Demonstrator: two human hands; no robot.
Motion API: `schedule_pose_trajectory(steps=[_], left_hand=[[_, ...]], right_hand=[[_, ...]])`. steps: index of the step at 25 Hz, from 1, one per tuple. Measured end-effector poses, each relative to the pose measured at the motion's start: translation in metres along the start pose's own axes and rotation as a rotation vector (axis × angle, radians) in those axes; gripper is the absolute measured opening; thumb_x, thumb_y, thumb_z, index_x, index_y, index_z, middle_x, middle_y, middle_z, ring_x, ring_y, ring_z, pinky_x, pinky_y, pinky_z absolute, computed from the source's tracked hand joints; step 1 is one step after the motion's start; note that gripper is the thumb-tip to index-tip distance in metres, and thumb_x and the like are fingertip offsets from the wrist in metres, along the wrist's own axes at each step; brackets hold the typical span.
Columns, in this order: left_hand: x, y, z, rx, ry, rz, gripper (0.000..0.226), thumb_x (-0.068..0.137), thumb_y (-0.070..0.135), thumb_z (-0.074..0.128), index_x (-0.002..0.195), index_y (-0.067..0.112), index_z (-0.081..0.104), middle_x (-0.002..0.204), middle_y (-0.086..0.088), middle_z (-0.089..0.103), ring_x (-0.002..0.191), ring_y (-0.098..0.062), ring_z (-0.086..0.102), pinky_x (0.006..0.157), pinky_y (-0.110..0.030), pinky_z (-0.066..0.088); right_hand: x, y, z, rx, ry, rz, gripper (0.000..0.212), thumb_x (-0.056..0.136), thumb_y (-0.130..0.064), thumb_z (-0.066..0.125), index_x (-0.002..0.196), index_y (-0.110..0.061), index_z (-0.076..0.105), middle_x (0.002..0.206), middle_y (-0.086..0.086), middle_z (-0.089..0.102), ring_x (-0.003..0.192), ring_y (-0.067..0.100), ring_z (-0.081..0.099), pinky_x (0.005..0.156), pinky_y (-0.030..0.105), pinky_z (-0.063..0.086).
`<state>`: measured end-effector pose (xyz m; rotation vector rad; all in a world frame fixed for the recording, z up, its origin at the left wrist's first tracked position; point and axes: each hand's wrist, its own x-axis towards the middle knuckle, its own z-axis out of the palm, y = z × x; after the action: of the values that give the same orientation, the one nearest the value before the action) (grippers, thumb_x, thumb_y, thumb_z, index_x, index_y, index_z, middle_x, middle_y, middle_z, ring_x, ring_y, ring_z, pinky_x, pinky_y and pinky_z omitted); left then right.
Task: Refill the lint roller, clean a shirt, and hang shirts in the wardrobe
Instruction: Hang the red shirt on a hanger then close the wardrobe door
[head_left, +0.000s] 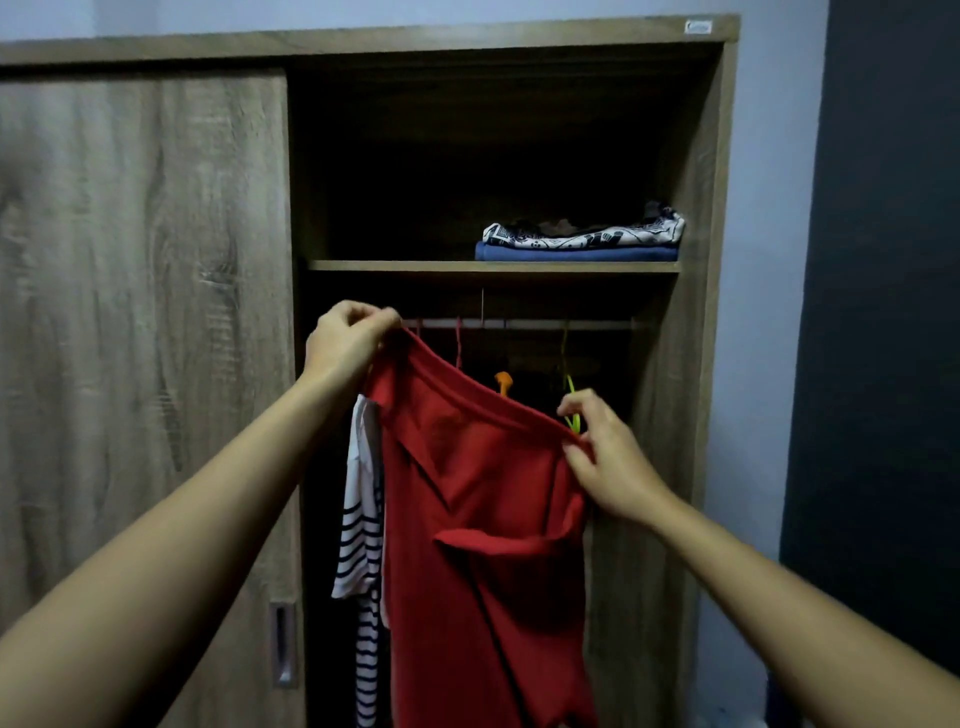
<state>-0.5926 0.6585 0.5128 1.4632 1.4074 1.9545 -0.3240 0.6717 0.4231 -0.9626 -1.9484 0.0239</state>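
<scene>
Pinching the neckline, left hand (345, 340) and right hand (610, 462) held the red shirt (483, 545) before the open wardrobe (701, 312), below its rail (524, 325); hanging was in hand, and the green hanger (570, 387) probably needed threading in next.

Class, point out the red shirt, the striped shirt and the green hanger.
red shirt (483, 597), head view, middle of its body.
striped shirt (363, 535), head view, striped lower part.
green hanger (571, 387), head view, its neck.
</scene>
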Motion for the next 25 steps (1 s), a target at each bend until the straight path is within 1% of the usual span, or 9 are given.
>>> schedule_pose_trajectory(steps=[2, 4, 6, 9, 14, 17, 20, 22, 25], left_hand=[[-0.008, -0.021, -0.001, 0.235, -0.186, 0.059, 0.038, 0.053, 0.047, 0.083, 0.078, 0.023, 0.068, 0.072, 0.000, 0.067, 0.068, -0.017, 0.063, 0.066, -0.029, 0.052], [-0.019, -0.033, 0.004, 0.543, -0.272, 0.220, 0.029, 0.065, 0.036, 0.083, 0.085, 0.020, 0.070, 0.076, 0.000, 0.067, 0.073, -0.011, 0.061, 0.064, -0.006, 0.042], [-0.024, -0.037, 0.012, 0.628, -0.219, 0.313, 0.017, 0.075, 0.028, 0.075, 0.085, 0.014, 0.072, 0.074, -0.001, 0.065, 0.074, -0.010, 0.057, 0.059, -0.007, 0.038], [-0.020, -0.050, 0.023, 0.640, -0.184, 0.240, 0.016, 0.080, 0.022, 0.067, 0.087, 0.009, 0.073, 0.078, -0.009, 0.066, 0.078, -0.016, 0.057, 0.066, -0.020, 0.036], [-0.007, -0.069, 0.048, 0.645, -0.254, 0.195, 0.011, 0.079, 0.021, 0.064, 0.082, 0.014, 0.072, 0.078, -0.005, 0.066, 0.082, -0.018, 0.060, 0.074, -0.026, 0.045], [0.019, -0.070, 0.071, 0.615, -0.634, 0.217, 0.006, 0.075, 0.026, 0.062, 0.075, 0.028, 0.068, 0.081, -0.002, 0.071, 0.081, -0.016, 0.066, 0.075, -0.025, 0.050], [0.028, -0.073, 0.106, 0.736, -0.986, 0.249, 0.018, 0.076, 0.037, 0.064, 0.094, 0.034, 0.067, 0.094, 0.004, 0.071, 0.076, -0.010, 0.067, 0.078, -0.024, 0.053], [0.031, -0.075, 0.134, 0.731, -0.932, 0.363, 0.024, 0.082, 0.040, 0.064, 0.103, 0.029, 0.066, 0.096, 0.004, 0.071, 0.064, -0.001, 0.062, 0.075, -0.020, 0.052], [0.047, -0.081, 0.175, 0.527, -0.849, 0.365, 0.021, 0.084, 0.032, 0.064, 0.103, 0.022, 0.066, 0.089, -0.001, 0.070, 0.060, -0.007, 0.062, 0.062, -0.017, 0.052]], right_hand=[[0.010, 0.007, -0.022, -0.040, 0.076, -0.001, 0.036, 0.069, 0.013, 0.050, 0.071, -0.023, 0.055, 0.102, 0.001, 0.053, 0.094, 0.015, 0.054, 0.080, 0.021, 0.039], [0.018, 0.014, -0.037, -0.093, 0.133, 0.064, 0.041, 0.063, 0.014, 0.049, 0.052, -0.024, 0.060, 0.101, -0.001, 0.056, 0.098, 0.017, 0.056, 0.082, 0.024, 0.039], [0.020, 0.025, -0.041, -0.261, 0.091, 0.118, 0.037, 0.067, 0.010, 0.052, 0.065, -0.020, 0.074, 0.105, 0.001, 0.060, 0.102, 0.019, 0.058, 0.087, 0.027, 0.042], [0.010, 0.050, -0.029, -0.591, -0.227, 0.158, 0.039, 0.076, -0.001, 0.055, 0.101, -0.026, 0.070, 0.117, 0.003, 0.060, 0.109, 0.025, 0.057, 0.088, 0.030, 0.045], [0.021, 0.074, -0.031, -0.502, -0.221, 0.272, 0.041, 0.074, -0.002, 0.049, 0.096, -0.030, 0.069, 0.118, 0.000, 0.065, 0.112, 0.026, 0.058, 0.092, 0.036, 0.045], [0.052, 0.090, -0.039, -0.631, -0.272, 0.232, 0.042, 0.080, 0.000, 0.045, 0.112, -0.019, 0.065, 0.127, 0.004, 0.059, 0.119, 0.026, 0.052, 0.098, 0.034, 0.040], [0.077, 0.117, -0.043, -0.823, -0.321, 0.194, 0.038, 0.085, -0.001, 0.041, 0.119, -0.007, 0.056, 0.130, 0.013, 0.051, 0.116, 0.034, 0.053, 0.095, 0.042, 0.045], [0.085, 0.130, -0.045, -0.942, -0.324, 0.199, 0.032, 0.089, -0.003, 0.037, 0.116, -0.003, 0.054, 0.123, 0.015, 0.051, 0.108, 0.037, 0.057, 0.088, 0.046, 0.049], [0.095, 0.146, -0.048, -1.153, -0.335, 0.141, 0.030, 0.091, -0.008, 0.036, 0.113, -0.004, 0.055, 0.119, 0.014, 0.057, 0.107, 0.033, 0.057, 0.096, 0.042, 0.042]])
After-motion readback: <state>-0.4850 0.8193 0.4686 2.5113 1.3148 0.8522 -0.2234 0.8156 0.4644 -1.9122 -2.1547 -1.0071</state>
